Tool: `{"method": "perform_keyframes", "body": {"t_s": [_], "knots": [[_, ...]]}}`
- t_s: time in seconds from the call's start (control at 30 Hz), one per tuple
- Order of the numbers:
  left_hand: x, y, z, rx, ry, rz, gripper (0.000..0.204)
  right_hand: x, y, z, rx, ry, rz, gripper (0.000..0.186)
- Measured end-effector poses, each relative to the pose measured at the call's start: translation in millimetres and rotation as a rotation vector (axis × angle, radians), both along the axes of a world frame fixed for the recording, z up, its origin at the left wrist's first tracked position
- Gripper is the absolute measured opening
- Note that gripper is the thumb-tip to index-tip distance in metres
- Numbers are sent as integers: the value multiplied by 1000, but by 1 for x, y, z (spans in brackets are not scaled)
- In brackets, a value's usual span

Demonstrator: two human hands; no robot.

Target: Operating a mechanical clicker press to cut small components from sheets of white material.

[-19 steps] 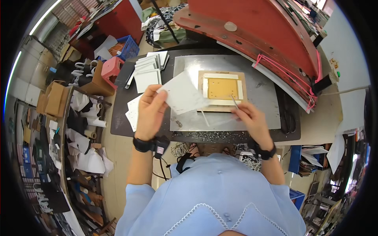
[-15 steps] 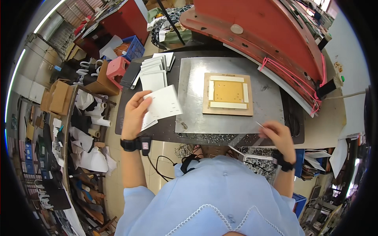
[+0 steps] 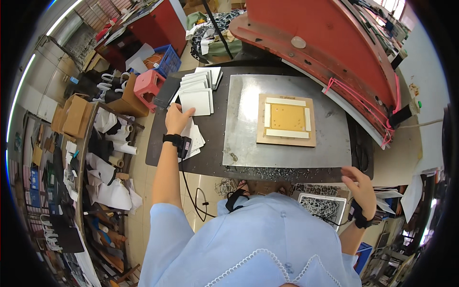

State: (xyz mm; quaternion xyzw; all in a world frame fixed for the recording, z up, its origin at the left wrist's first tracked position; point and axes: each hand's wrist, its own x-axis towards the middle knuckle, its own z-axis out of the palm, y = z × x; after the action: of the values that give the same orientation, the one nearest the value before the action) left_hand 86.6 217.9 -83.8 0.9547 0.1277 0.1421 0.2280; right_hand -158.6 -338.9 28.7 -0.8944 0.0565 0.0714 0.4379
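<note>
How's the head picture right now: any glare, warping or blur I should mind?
Head view: bright glare on the upper left of the metal plate; head view: edges bow toward the black rim; head view: the left hand and right hand show no strong motion blur.

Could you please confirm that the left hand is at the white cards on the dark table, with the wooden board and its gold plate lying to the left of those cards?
Not quite: the head view shows the wooden board and its gold plate to the right of the white cards. The left hand is indeed at those cards on the dark table.
</note>
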Motion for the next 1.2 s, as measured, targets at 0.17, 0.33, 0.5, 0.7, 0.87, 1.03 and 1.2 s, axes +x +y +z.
{"method": "perform_keyframes", "body": {"t_s": [0.17,0.33,0.5,0.7,0.87,1.03,1.2], "knots": [[7,7,1,-191,-47,-181,45,22,31,-6,15,-75,109,31],[-10,14,15,-124,-104,-220,44,39,54,-14,24,-60,200,28],[-46,-34,71,-627,-311,-213,32,57,76,-16,127,-108,257,26],[-105,-155,84,-1016,215,-566,20,76,120,-17,637,-108,76,25],[-120,-207,75,-890,391,-735,25,82,102,-32,544,20,-42,26],[-76,-211,53,-130,-312,-896,27,114,72,-59,584,-71,-153,28],[-60,-212,49,-206,-42,-911,25,145,86,-62,635,-67,-152,32]]}}
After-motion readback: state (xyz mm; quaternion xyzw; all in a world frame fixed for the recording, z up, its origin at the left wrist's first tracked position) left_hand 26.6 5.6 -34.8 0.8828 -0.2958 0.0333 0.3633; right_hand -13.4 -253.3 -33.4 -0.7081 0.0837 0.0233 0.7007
